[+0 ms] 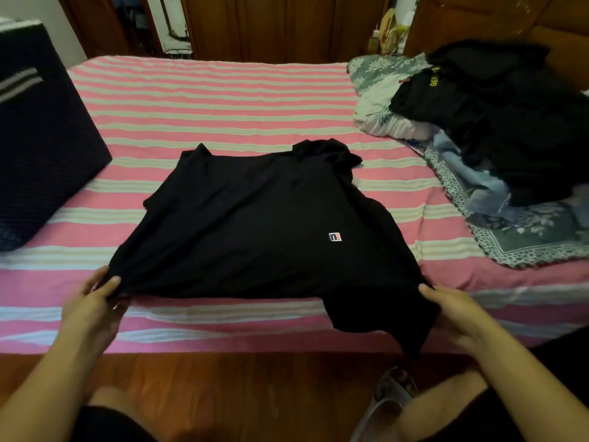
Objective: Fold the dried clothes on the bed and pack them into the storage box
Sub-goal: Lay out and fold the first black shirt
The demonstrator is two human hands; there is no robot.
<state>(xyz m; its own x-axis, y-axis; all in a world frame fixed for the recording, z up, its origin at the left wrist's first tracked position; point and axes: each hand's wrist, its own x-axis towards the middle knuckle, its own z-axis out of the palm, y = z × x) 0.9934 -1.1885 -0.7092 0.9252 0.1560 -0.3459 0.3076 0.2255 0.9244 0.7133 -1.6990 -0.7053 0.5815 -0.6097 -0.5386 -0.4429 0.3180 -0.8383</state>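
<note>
A black T-shirt [255, 218] with a small red and white chest logo lies spread on the pink and white striped bed [207, 100], its near edge lifted slightly. My left hand [95, 301] pinches the shirt's near left corner. My right hand [455, 314] grips the near right corner, where a sleeve hangs over the bed's edge. A dark fabric storage box [41, 138] with grey stripes stands on the bed at the left. A pile of unfolded clothes [497, 122], mostly black with some denim, lies at the right.
A grey floral blanket [526, 231] lies under the clothes pile at the right. Wooden cabinets [271, 23] stand beyond the bed. The wooden floor [239, 393] and a slipper [392, 397] are below me, between my knees.
</note>
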